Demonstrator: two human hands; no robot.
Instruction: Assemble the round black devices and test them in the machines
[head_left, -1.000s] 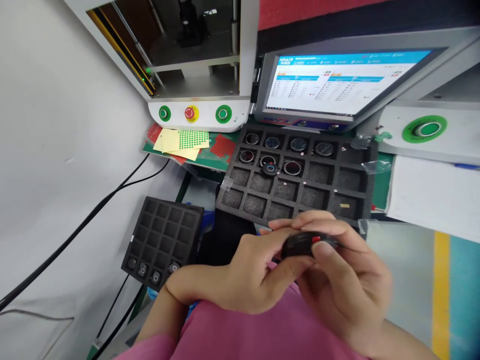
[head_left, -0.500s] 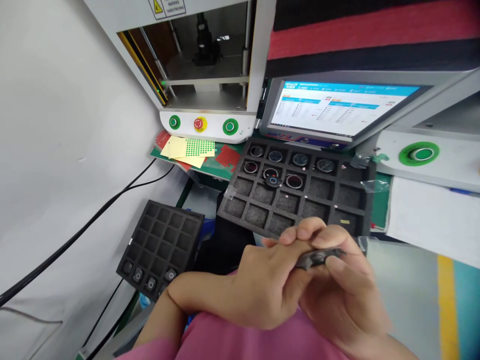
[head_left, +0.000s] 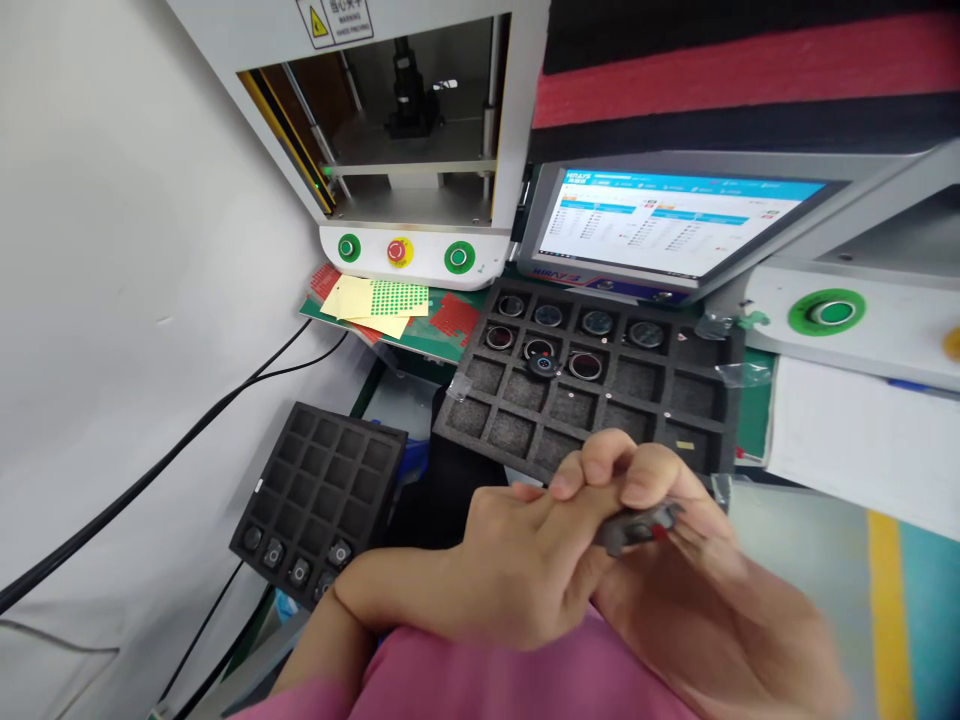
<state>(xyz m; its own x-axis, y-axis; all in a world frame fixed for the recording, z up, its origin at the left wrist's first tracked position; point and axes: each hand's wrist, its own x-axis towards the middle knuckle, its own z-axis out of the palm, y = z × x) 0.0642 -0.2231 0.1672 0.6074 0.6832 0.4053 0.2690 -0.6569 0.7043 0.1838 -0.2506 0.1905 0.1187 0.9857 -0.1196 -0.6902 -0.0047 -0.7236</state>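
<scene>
A small dark grey round plastic part with a red spot (head_left: 636,524) sits low in view, pinched between both hands: left hand (head_left: 517,560) closed on it from 9 o'clock, right hand (head_left: 697,590) gripping from 3 o'clock. At 12 o'clock lies a black foam compartment tray (head_left: 600,395).

Black foam tray (head_left: 697,395) with a square grid. Yellow sheet (head_left: 375,298) dotted green. Red button (head_left: 398,250) ringed yellow between two green buttons (head_left: 458,258). Pink sleeve (head_left: 495,680). Dark grey part (head_left: 636,525), blurred, perhaps marked red.
</scene>
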